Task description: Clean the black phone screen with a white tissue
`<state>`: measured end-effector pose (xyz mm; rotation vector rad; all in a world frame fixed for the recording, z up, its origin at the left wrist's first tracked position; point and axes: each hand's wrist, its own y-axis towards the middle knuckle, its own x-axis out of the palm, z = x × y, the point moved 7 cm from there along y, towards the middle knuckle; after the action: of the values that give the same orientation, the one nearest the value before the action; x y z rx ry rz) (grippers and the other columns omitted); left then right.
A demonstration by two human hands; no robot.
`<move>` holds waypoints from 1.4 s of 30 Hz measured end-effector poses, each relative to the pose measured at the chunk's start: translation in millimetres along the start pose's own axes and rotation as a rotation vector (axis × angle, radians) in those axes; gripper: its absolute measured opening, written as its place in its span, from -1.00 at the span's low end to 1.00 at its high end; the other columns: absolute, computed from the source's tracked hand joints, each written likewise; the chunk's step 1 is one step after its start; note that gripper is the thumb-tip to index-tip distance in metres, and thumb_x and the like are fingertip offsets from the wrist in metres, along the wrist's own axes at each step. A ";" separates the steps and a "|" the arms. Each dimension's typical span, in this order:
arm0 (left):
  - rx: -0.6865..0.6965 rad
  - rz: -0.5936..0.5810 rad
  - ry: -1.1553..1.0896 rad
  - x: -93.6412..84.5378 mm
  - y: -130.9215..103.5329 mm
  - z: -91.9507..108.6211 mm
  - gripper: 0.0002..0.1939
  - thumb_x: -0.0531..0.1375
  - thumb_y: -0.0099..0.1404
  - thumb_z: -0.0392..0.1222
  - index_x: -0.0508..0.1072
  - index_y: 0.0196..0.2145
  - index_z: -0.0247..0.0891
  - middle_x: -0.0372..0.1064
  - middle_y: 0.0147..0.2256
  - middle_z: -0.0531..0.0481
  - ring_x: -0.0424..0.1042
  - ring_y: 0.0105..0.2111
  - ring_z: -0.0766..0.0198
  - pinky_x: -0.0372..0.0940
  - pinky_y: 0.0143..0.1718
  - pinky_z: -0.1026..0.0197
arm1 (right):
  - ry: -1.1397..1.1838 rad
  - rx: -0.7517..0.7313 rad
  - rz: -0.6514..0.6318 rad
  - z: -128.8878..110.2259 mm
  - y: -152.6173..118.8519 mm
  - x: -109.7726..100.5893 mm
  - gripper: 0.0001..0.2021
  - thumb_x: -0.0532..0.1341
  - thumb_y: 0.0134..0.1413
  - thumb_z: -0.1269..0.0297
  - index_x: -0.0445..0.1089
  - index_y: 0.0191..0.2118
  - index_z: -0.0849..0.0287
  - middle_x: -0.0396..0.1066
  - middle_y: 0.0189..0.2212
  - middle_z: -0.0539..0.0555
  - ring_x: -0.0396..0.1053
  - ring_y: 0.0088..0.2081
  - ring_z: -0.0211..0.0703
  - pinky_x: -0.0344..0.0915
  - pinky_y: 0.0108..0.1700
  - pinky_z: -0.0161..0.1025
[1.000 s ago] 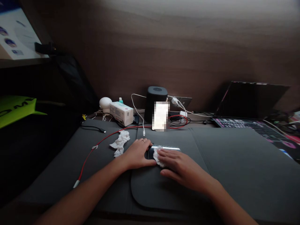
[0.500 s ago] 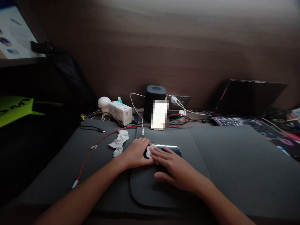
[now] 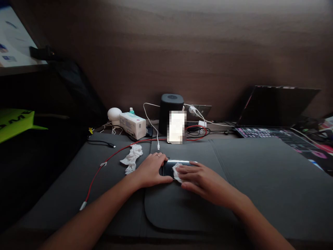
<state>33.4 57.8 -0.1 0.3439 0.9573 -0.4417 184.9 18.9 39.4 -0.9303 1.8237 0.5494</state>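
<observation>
- We see the phone (image 3: 169,167) flat on the grey mat (image 3: 249,170).
- Our left hand (image 3: 151,171) clasps its left end between thumb and fingers.
- Our right hand (image 3: 201,178), fingers extended, presses a tissue (image 3: 177,173) onto it.

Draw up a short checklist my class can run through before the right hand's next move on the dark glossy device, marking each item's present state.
1. Left grip steadies the dark glossy device at its left end: ok.
2. Pressed tissue lies between the right grip and the device's surface: ok.
3. Surface beneath that tissue is free of marks: cannot tell, it is covered.
4. White cable plug is well away from the left grip: not ok, it lies close beyond the fingers.
5. Loose crumpled tissue is off the device: ok, on the grey mat to its left.
</observation>
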 end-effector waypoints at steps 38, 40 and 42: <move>-0.006 -0.018 -0.005 -1.2 -0.5 -0.7 -0.48 0.34 0.08 0.15 0.35 -0.14 -0.22 0.37 -0.21 -0.04 0.37 -0.18 0.07 0.28 -0.14 0.06 | -0.175 0.126 0.132 27.4 -6.7 -10.2 -0.77 0.06 0.34 0.31 0.46 -0.23 0.16 0.40 -0.24 0.16 0.38 -0.28 -0.11 0.31 -0.26 -0.24; -0.009 -0.008 0.001 -2.6 -0.8 -0.4 -0.50 0.33 0.09 0.15 0.35 -0.15 -0.22 0.37 -0.22 -0.04 0.38 -0.19 0.07 0.27 -0.16 0.07 | -0.159 0.134 0.161 31.6 -5.6 -11.9 -0.78 0.06 0.35 0.31 0.45 -0.23 0.17 0.39 -0.23 0.17 0.37 -0.25 -0.11 0.32 -0.22 -0.23; -0.006 -0.008 0.010 -3.5 -0.8 0.6 -0.51 0.33 0.09 0.14 0.36 -0.16 -0.21 0.37 -0.22 -0.03 0.38 -0.20 0.07 0.27 -0.16 0.08 | -0.155 0.160 0.193 36.0 -6.0 -14.0 -0.77 0.05 0.34 0.31 0.44 -0.25 0.17 0.38 -0.24 0.17 0.37 -0.26 -0.10 0.33 -0.21 -0.21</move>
<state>31.7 57.5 3.1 0.3371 0.9701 -0.4449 213.1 45.8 37.2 -0.5925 1.7972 0.5691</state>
